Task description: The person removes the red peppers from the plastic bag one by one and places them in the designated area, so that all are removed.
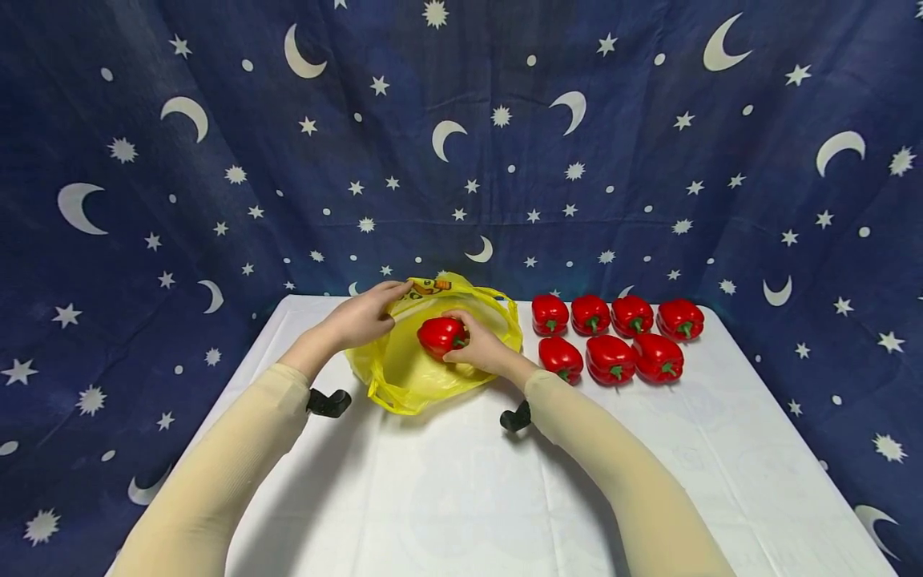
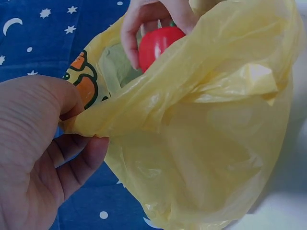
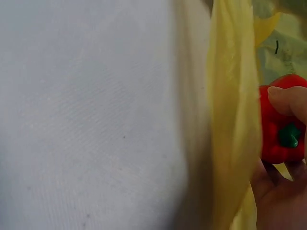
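Note:
A yellow plastic bag (image 1: pixel 404 385) lies with its mouth spread wide on the white table, a cartoon print on its far rim. My left hand (image 1: pixel 364 315) pinches the bag's rim between thumb and fingers, as the left wrist view shows at the fingertips (image 2: pixel 100 143). In my right hand (image 1: pixel 483 344) is a red bell pepper (image 1: pixel 438 336) with a green stem, gripped by thumb and fingers within the bag's opening. The right wrist view catches the pepper (image 3: pixel 276 124) past the yellow bag edge (image 3: pixel 235 105), stem facing the camera.
Several red bell peppers stand in two rows to the right of the bag, among them a front one (image 1: pixel 610 359) and a back corner one (image 1: pixel 680 320). Behind the white table (image 1: pixel 461 497) hangs a dark blue curtain (image 1: pixel 404 160) with moons and stars.

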Motion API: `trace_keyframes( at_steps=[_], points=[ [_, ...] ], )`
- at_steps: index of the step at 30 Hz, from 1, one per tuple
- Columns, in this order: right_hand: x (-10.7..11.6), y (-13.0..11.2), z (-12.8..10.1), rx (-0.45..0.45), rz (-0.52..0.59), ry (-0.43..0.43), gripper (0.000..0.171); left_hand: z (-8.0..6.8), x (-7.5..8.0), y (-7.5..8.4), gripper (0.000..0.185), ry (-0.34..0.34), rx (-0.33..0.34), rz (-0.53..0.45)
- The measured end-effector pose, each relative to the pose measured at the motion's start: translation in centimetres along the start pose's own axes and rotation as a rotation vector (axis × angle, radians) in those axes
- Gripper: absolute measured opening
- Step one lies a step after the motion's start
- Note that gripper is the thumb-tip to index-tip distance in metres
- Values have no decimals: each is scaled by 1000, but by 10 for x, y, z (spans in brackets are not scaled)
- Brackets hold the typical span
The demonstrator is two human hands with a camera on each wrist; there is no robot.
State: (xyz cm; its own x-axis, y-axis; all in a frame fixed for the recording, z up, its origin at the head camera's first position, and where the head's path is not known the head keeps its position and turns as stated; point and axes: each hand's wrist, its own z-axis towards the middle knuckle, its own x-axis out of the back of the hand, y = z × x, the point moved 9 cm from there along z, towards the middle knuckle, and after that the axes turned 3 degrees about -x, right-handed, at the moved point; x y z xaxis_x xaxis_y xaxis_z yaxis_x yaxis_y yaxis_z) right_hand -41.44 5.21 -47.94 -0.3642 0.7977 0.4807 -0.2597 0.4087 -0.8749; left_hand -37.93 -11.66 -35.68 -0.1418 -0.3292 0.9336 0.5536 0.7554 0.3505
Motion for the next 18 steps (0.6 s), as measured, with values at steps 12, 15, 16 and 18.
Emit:
trace_keyframes(
  at_steps=[12,15,16,18],
  points=[
    [32,-29,-35,9,91,-29,79,-2,1,-4,70,-10,4,-10],
    [46,-30,-46,-18,112,-26,81,-2,0,-6,70,-17,1,-6],
    [51,-30,-50,-27,115,-22,82,-2,0,-6,70,-19,-2,-3],
    [61,-32,-58,-34,126,-15,83,-3,1,-7,70,-19,0,6]
  ],
)
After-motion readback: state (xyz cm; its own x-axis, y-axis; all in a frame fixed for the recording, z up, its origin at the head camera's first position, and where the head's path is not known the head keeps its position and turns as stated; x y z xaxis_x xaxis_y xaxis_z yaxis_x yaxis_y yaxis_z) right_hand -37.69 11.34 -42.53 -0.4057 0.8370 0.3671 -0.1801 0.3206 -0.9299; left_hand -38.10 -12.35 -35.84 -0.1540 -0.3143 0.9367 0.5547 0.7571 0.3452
